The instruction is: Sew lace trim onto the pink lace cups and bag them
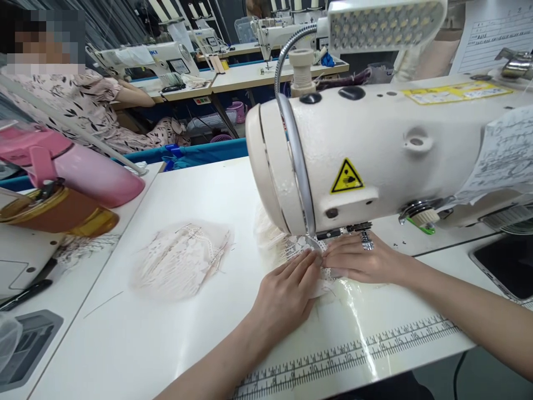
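Note:
Both my hands lie flat on a piece of white lace fabric under the head of a cream sewing machine. My left hand presses the lace from the near side, fingers pointing toward the needle area. My right hand, wearing a ring, presses the lace just right of the needle, fingertips touching those of the left. The needle and presser foot are mostly hidden behind the machine head and the lamp's flexible neck.
A pile of pale pink lace pieces lies on the white table to the left. A pink bottle and brown jar stand far left. A ruler strip runs along the front edge. Another person sits at the back left.

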`<move>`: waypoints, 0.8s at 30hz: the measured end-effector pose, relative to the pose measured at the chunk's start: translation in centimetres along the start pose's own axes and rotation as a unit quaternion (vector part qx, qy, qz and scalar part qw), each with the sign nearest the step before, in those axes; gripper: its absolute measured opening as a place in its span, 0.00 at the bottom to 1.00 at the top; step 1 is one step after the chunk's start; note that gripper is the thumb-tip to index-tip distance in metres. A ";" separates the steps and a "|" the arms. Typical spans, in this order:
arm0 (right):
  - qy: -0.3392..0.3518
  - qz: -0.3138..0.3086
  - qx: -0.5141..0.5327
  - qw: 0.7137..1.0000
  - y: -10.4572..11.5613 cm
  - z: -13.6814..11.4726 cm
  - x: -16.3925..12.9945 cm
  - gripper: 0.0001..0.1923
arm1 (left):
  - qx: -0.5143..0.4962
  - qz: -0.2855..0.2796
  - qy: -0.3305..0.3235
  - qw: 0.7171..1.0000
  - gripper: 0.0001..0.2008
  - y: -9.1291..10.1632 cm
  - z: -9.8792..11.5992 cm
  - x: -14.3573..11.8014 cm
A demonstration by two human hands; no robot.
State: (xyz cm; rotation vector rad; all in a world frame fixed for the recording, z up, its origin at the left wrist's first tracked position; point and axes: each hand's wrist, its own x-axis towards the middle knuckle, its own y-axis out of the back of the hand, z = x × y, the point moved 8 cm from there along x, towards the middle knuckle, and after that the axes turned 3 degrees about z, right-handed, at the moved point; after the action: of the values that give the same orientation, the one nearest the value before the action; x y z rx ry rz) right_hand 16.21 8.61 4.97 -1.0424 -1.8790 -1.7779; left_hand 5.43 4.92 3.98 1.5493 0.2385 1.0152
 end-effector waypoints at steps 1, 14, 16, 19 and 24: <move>-0.003 -0.007 -0.008 1.000 -0.1 0.1 -0.1 0.07 | 0.000 -0.002 0.000 1.000 0.16 0.0 0.0 0.0; -0.010 -0.044 -0.032 0.998 -1.2 0.4 -0.9 0.10 | 0.004 0.007 -0.004 1.000 0.11 0.1 -0.1 0.4; 0.005 -0.040 -0.013 0.999 -1.6 -0.2 -0.7 0.09 | 0.012 0.011 0.005 1.000 0.10 0.3 -0.4 0.3; 0.015 -0.036 -0.003 0.999 -2.2 -0.8 -0.4 0.09 | 0.029 0.013 0.021 0.999 0.10 0.4 -0.9 0.1; 0.011 -0.038 -0.016 0.999 -2.4 -1.2 0.4 0.09 | 0.060 0.006 0.047 0.997 0.16 0.4 -1.7 0.2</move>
State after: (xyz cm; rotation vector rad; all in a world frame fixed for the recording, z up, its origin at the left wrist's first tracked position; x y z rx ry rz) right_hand 13.98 7.66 3.74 -0.9712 -1.9067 -1.8600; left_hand 4.17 6.11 4.26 1.6139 0.3604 1.1010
